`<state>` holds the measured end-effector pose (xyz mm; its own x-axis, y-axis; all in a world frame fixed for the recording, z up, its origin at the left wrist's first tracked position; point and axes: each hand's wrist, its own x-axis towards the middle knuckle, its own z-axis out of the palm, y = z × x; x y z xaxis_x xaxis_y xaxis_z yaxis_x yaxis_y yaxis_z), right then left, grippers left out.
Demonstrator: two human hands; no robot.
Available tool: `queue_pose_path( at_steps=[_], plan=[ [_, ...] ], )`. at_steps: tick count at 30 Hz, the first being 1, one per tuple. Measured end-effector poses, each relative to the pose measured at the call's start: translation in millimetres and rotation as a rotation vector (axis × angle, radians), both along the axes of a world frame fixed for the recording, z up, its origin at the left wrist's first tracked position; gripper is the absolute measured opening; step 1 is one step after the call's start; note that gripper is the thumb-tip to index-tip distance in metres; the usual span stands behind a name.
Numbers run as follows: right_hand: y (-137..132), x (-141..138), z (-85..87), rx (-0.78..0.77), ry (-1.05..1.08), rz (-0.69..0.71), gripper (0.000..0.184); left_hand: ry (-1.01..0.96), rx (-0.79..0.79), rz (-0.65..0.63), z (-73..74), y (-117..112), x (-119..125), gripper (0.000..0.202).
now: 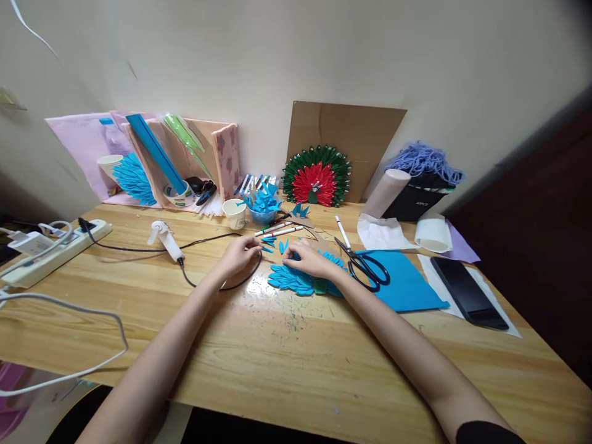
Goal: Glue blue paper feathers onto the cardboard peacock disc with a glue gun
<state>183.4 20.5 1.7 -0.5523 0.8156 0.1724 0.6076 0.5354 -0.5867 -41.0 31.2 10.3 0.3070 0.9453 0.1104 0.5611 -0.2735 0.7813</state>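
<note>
My left hand (pixel 241 254) hovers over the table with its fingertips pinched together, close to several small blue petals (pixel 269 241); whatever lies in the pinch is too small to tell. To its right, my right hand (pixel 308 258) is also pinched, at the upper edge of a blue layered-petal craft piece (pixel 291 280) with a green patch (pixel 319 285) in its middle. A loose blue petal (pixel 283 246) shows just beside the right fingertips, and I cannot tell whether they grip it. My right forearm covers part of the craft piece.
Black-handled scissors (pixel 369 269) lie on a blue sheet (pixel 407 280), left of a phone (pixel 467 293). White pens (pixel 280 232) and a bowl of blue scraps (pixel 263 213) stand behind my hands. A corded white glue gun (pixel 167 240) rests left, its cable (pixel 235 287) looping beneath my left hand.
</note>
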Motion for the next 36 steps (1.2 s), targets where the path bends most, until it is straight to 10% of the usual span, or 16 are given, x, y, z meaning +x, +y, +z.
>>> queue_pose_path(
  at_steps=[15,36],
  plan=[
    [2,6,-0.8,-0.044,0.136,0.041,0.011,0.256,-0.211,-0.267,18.4,20,31,0.015],
    [1,6,-3.6,-0.064,0.118,0.012,0.009,0.065,-0.481,-0.222,11.8,22,40,0.005]
  ],
)
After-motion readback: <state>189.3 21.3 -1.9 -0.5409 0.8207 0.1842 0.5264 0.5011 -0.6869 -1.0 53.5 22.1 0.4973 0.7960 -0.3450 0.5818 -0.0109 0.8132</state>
